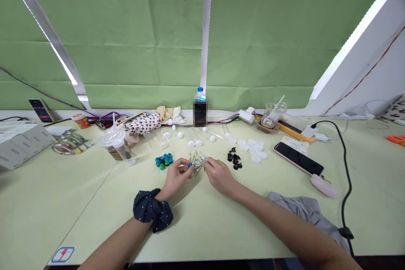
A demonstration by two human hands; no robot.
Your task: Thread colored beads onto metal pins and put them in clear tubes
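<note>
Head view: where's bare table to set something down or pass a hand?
Free: near-left table, between cup and scrunchie; the near wedge between scrunchie and right forearm; far right past black cable. Crowded: the band from beads through pins, between left hand and right hand, to white caps and phone.

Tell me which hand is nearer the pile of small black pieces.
Right. The right hand lies just left of the black pieces; the left hand is farther left, beside the blue-green beads.

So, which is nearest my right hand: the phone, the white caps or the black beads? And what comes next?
1. Black beads, just beyond the right hand.
2. White caps, further right.
3. Phone, farthest right.
</note>
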